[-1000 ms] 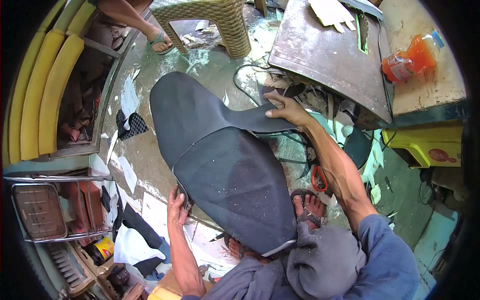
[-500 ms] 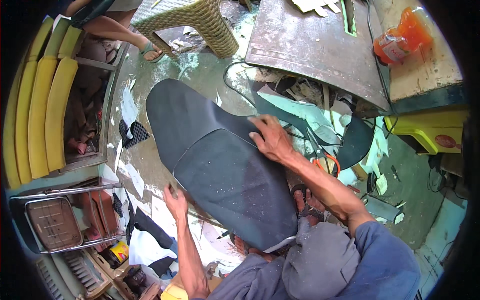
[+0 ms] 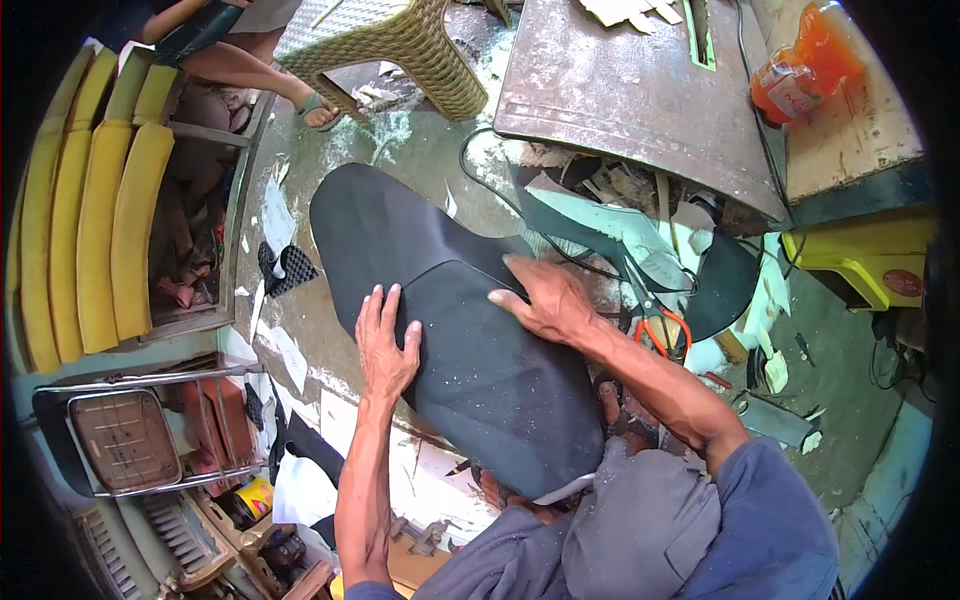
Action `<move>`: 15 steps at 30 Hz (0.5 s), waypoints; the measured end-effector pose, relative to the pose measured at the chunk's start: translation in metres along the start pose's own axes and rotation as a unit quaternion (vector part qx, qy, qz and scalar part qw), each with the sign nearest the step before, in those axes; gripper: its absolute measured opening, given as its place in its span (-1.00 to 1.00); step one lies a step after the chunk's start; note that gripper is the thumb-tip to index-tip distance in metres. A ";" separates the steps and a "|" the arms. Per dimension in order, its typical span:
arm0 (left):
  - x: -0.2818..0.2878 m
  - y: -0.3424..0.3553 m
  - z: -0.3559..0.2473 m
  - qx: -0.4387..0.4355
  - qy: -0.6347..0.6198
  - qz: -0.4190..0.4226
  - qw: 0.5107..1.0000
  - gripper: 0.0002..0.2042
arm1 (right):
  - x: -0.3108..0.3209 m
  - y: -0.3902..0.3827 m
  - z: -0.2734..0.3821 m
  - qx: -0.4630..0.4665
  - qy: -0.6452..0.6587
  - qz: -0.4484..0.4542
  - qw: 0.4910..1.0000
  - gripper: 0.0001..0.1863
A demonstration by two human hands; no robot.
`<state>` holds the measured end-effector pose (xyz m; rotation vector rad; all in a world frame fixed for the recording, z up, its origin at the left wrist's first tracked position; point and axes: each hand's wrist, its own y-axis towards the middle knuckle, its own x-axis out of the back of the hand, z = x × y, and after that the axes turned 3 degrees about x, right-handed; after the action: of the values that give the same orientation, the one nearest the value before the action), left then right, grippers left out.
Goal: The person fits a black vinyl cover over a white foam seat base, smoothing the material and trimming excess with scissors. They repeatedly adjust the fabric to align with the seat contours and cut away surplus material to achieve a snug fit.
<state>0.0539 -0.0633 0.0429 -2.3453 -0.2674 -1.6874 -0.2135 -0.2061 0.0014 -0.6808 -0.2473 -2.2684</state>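
A black motorcycle seat [image 3: 490, 370] lies across my lap and feet, its narrower end pointing away to the upper left. A seam crosses its cover at the step, and pale specks dot the wide part. On its left edge, by the seam, my left hand [image 3: 388, 345] rests flat with the fingers stretched. At the right edge my right hand [image 3: 553, 302] touches the cover, thumb apart from the other fingers, which are slightly blurred. Neither hand holds anything. Scissors with orange handles [image 3: 662, 328] lie on the floor to the right of my right hand.
Black and pale green scraps [image 3: 600, 215] litter the floor beyond the scissors. A brown board [image 3: 640, 110] and a woven-pattern stool [image 3: 400, 45] stand at the far side. Yellow foam strips [image 3: 95, 230] lean at left. Another person's sandalled foot [image 3: 318, 112] is far left.
My left hand has moved up from beside the seat onto its left edge, fingers now flat. My right hand has shifted slightly along the right edge.
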 end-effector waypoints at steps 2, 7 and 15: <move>0.002 0.013 -0.006 -0.022 -0.003 -0.035 0.999 -0.37 | -0.007 0.016 0.006 0.061 0.002 -0.057 0.996 -0.20; -0.016 0.050 -0.014 -0.020 0.053 -0.065 0.996 -0.42 | -0.041 0.066 0.009 0.112 0.039 -0.009 0.993 -0.14; -0.039 0.054 -0.008 -0.014 0.095 -0.089 0.991 -0.46 | -0.048 0.022 -0.034 -0.043 0.158 0.055 0.985 -0.13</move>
<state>0.0496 -0.1178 0.0039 -2.2169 -0.4296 -1.9938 -0.1835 -0.2050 -0.0539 -0.3580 0.0414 -2.2503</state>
